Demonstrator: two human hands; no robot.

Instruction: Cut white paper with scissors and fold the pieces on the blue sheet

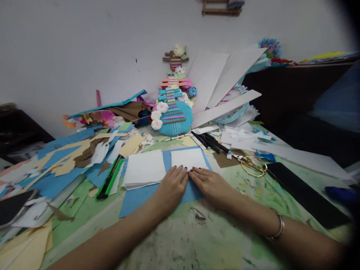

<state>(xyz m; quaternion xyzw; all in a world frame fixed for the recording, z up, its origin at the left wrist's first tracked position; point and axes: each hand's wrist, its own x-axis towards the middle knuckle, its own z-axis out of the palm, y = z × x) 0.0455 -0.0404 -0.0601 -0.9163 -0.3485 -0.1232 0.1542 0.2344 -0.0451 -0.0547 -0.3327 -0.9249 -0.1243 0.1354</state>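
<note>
Both hands lay flat on the blue sheet (135,198), side by side and almost touching. The left hand (171,187) and the right hand (209,183) each had a released grip, fingers stretched out and grasping nothing. Their fingertips met the near edge of the white square (188,157). The square sat on the far half of the blue sheet, its edges roughly parallel to the sheet's. The sheet itself lay on the tabletop (197,236) straight in front of the person.

The step in hand looked like pressing or squaring the white square against the blue sheet. It would go best with the palms weighing down the sheet so it could not slide on the paint-stained tabletop. Only the fingertips should nudge or smooth the square. Pressure would best run from the near edge outward, evenly from both hands, so that no corner lifted or skewed.

A white stack (144,168) overlapped the sheet's left part, just beside the square, and could be dragged along by a careless sweep. A cutter (109,182) lay further left. Markers (206,141) and scissors (251,165) lay to the right, clear of the hands. A black slab (303,191) sat further right. A paper guitar (174,116) leaned on the wall behind. A bangle (278,227) circled the right wrist.
</note>
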